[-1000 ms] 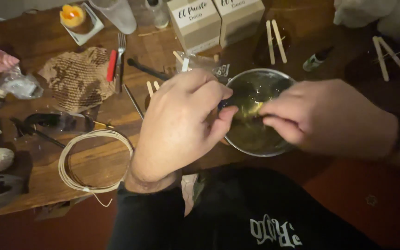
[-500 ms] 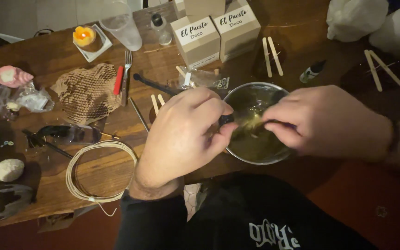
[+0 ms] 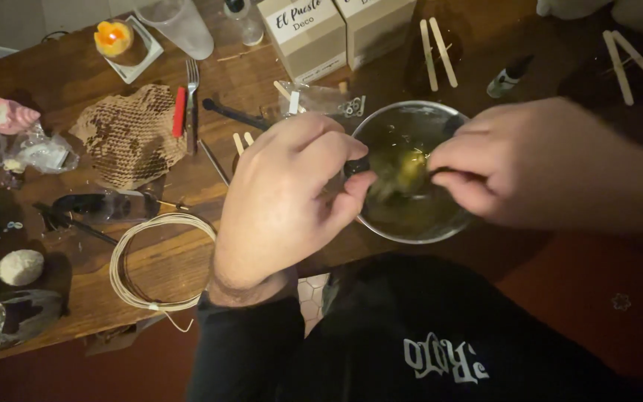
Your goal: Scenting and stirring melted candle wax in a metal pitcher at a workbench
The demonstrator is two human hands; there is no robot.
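Head view. The left hand (image 3: 284, 201) sits at frame centre, fingers curled together, thumb and forefinger pinched on a small dark object (image 3: 356, 165) at the near-left rim of the metal bowl (image 3: 440, 223). What that object is cannot be made out.

The right hand (image 3: 545, 164) reaches in from the right edge over the bowl, its fingers (image 3: 452, 152) drawn together and pinched around something yellowish (image 3: 409, 165) inside the bowl. The item is blurred; its shape cannot be told, nor whether it touches the bowl's bottom. The bowl stands right of centre at the near edge of the wooden table (image 3: 61, 82), its right rim hidden under the right hand.

Left of centre lies a coil of pale cord (image 3: 159, 262). Upper left: a brown honeycomb paper sheet (image 3: 129, 134), a fork (image 3: 191, 97) beside it, and a lit candle (image 3: 113, 37). Two cardboard boxes (image 3: 310, 33) are cut off by the top edge. Wooden sticks (image 3: 437, 52) lie at upper right. The person's dark sleeve and garment fill the lower frame.
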